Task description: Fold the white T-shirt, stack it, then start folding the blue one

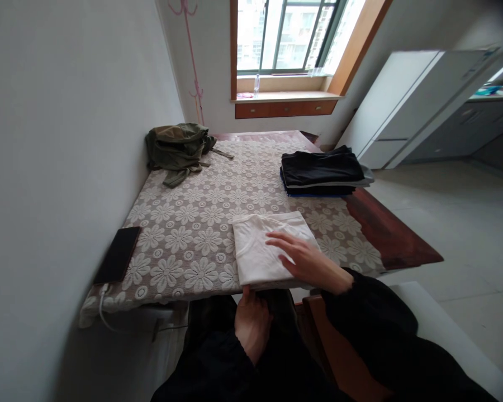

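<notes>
Head view: a folded white garment [268,248] lies at the near edge of the table [396,240], the right hand [308,259] spread flat on it with fingers open, gripping nothing, while the left hand [251,321] pinches its near hem at the edge. The fold looks finished (smoothing stage); moving it calls for a two-handed lift toward the dark stack [322,173] at the far right edge.
</notes>
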`<state>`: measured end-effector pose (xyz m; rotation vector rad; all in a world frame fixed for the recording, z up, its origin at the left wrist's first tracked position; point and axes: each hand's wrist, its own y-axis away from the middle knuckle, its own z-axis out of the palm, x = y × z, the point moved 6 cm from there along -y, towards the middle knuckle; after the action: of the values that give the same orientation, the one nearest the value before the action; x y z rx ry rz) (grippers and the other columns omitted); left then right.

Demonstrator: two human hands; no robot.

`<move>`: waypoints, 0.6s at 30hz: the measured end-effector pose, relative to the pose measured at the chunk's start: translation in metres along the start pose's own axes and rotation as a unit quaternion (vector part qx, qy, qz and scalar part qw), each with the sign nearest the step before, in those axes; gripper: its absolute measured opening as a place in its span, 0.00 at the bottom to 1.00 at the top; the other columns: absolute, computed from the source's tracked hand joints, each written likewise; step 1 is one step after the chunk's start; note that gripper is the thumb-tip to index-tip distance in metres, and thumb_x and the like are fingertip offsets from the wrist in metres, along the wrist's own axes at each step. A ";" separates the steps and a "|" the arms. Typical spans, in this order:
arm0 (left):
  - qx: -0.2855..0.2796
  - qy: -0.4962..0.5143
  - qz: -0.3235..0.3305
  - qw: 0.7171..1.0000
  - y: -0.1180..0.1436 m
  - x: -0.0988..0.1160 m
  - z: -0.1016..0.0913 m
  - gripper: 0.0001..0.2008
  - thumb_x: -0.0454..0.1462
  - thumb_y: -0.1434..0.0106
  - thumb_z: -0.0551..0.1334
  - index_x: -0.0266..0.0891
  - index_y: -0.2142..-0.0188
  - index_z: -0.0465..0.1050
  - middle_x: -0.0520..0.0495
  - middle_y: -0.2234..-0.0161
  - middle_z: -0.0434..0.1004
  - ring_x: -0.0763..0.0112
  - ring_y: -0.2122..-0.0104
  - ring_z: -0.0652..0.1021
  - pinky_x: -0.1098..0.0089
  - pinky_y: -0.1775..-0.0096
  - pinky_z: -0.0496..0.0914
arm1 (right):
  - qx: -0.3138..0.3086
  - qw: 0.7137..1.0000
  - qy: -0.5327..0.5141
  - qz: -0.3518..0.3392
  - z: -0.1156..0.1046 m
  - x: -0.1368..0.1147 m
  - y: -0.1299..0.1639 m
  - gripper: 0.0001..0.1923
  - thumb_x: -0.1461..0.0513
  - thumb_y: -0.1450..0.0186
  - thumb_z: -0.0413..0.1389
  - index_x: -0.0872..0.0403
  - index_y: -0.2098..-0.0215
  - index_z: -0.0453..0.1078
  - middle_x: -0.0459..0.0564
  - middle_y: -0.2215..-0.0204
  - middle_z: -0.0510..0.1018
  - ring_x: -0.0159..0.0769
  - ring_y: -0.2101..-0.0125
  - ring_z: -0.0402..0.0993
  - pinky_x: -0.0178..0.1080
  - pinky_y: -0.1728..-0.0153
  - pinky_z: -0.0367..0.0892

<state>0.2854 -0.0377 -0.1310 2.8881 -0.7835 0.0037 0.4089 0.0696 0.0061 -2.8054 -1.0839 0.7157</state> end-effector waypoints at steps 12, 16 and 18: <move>0.006 0.037 0.005 0.999 0.006 -0.004 -0.007 0.15 0.43 0.31 0.64 0.33 0.57 0.84 0.35 0.61 0.85 0.47 0.48 0.79 0.46 0.32 0.55 | -0.045 0.992 0.115 -0.002 0.075 0.005 -0.094 0.30 0.53 0.22 0.44 0.52 0.25 0.53 0.55 0.25 0.53 0.51 0.26 0.46 0.60 0.28 0.47; 0.007 0.044 0.013 0.999 0.011 -0.007 -0.011 0.18 0.45 0.31 0.64 0.30 0.58 0.83 0.33 0.61 0.85 0.46 0.48 0.80 0.47 0.31 0.54 | -0.024 0.992 0.126 -0.017 0.082 0.012 -0.090 0.30 0.52 0.22 0.43 0.50 0.24 0.51 0.53 0.25 0.53 0.49 0.26 0.45 0.57 0.28 0.46; 0.003 0.049 0.008 0.999 0.014 -0.009 -0.017 0.19 0.45 0.31 0.63 0.29 0.58 0.82 0.32 0.61 0.85 0.46 0.48 0.80 0.47 0.31 0.54 | -0.016 0.992 0.127 -0.022 0.081 0.014 -0.090 0.31 0.52 0.22 0.44 0.50 0.24 0.50 0.53 0.25 0.54 0.48 0.26 0.45 0.56 0.28 0.47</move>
<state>0.2711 -0.0425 -0.1128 2.8624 -0.7905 0.1481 0.3261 0.1367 -0.0535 -2.7898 -1.1154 0.3273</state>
